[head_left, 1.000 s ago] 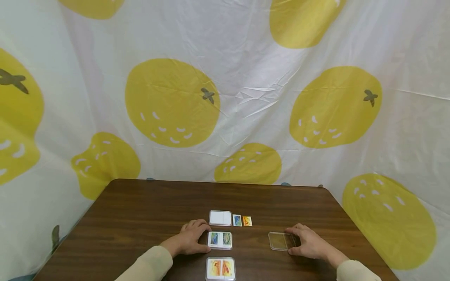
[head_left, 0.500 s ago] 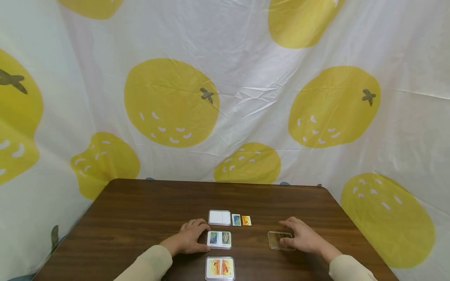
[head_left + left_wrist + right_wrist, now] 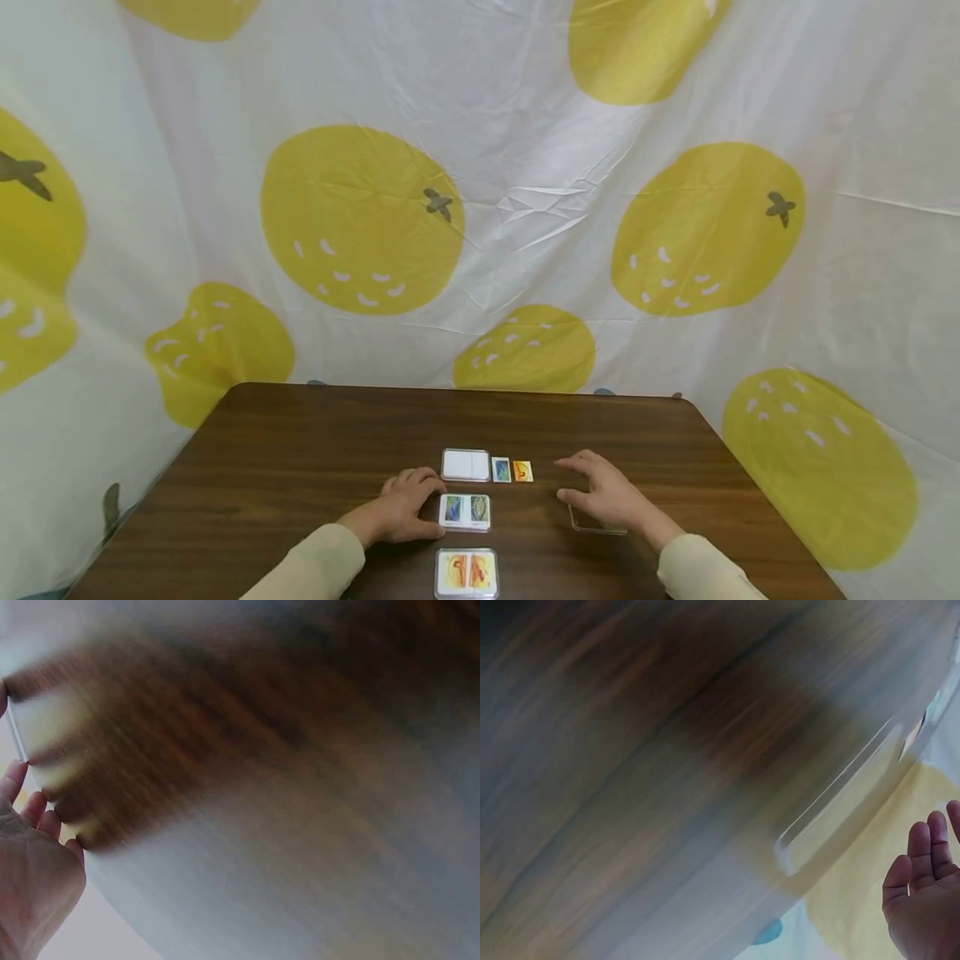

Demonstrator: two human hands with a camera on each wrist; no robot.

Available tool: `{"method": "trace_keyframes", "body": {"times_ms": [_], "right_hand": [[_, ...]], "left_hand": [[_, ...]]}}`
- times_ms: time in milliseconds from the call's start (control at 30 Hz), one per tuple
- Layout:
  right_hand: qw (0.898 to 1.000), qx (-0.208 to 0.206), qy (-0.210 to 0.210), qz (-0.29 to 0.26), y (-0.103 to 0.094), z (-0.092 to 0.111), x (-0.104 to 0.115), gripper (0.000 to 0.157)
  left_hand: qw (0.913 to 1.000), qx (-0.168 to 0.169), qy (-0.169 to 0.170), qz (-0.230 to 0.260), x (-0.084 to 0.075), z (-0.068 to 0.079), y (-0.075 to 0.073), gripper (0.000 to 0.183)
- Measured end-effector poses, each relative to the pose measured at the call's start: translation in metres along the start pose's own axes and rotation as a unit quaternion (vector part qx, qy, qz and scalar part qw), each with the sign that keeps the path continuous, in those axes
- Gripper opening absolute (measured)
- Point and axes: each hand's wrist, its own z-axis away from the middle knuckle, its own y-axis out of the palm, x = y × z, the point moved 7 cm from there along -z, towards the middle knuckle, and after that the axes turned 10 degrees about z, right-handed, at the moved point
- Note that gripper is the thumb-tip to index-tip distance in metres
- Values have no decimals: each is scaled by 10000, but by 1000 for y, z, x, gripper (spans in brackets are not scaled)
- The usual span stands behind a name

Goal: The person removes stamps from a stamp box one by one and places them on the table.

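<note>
Brown tabletop (image 3: pixel 300 433), middle white case (image 3: pixel 465 512), two greenish pictures (image 3: pixel 454 509), rim (image 3: pixel 467 531) seemingly clear

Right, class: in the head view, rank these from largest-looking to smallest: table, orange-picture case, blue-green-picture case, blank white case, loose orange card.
1. Table
2. Orange-picture case
3. Blue-green-picture case and blank white case: too alike to rank, the white one lying farther off
4. Loose orange card

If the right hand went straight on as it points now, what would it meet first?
Probably the small orange card, which lies ahead of the right hand in the head view. The hand's height above the table is unclear, so it might pass over.
</note>
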Motion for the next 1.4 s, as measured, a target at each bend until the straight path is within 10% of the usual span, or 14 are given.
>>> {"method": "trace_keyframes", "body": {"times_ms": [700, 1400], "right_hand": [[9767, -1208, 1363, -1137, 0, -31, 32, 30], [9710, -601, 1833, -1414, 54, -35, 52, 30]], "left_hand": [[10000, -72, 34, 36, 0, 2, -2, 53], [10000, -3, -19, 96, 4, -1, 1, 54]]}}
